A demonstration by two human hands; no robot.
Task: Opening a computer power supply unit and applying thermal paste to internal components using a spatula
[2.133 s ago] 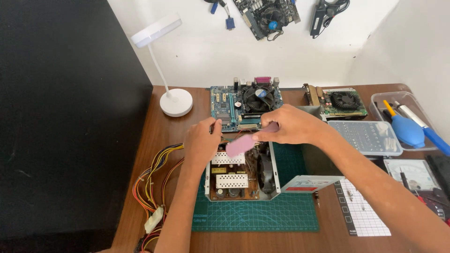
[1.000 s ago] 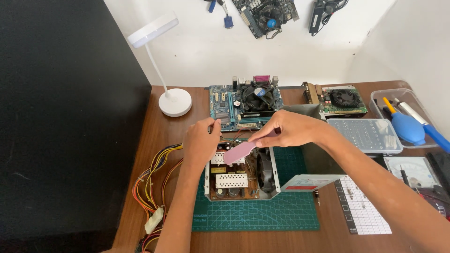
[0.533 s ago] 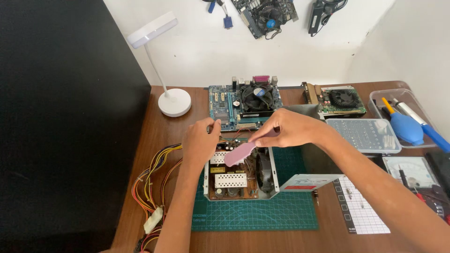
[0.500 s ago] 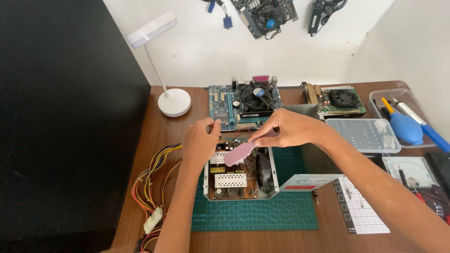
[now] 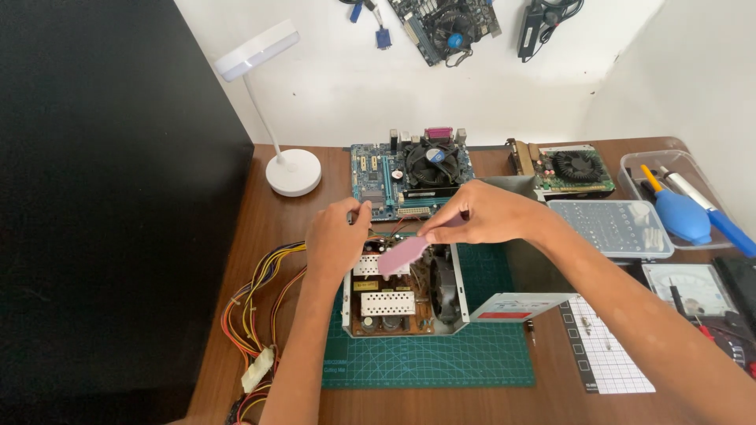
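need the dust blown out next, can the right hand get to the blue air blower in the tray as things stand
Probably yes. The blue air blower lies uncovered in the clear tray at the right edge, nothing between, but the right hand holds a pink strip and would have to put it down first.

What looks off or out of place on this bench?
Mostly tidy. The power supply lies opened on the green mat, its cover set aside at its right. Its wire bundle sprawls leftward to the table edge. The right hand holds a pink strip over it.
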